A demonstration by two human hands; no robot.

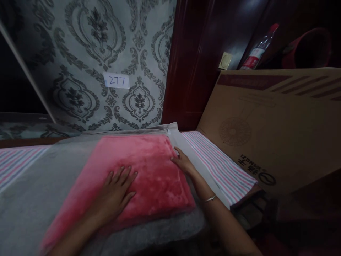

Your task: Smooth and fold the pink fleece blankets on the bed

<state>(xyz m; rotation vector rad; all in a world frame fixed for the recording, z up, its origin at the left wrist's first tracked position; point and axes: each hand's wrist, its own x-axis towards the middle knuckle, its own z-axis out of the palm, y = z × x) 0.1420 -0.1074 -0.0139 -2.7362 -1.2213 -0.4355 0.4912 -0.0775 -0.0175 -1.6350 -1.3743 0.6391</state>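
A plush pink-red cloth (154,177), folded into a thick rectangle, lies flat in front of me on a grey cloth (34,192). My left hand (114,192) rests palm down on its middle, fingers spread, holding nothing. At the cloth's right edge is my right hand (183,161), its thumb and fingers apart and touching the border. A thin bracelet (210,198) circles the right wrist. The underside of the folded cloth is hidden.
Striped fabric (221,163) shows beneath the grey cloth on both sides. To the right leans a large cardboard box (282,131), with a red-capped bottle (257,53) behind it. Patterned wallpaper (138,46) bears a paper label (116,80) reading 277. A dark screen (18,81) stands at left.
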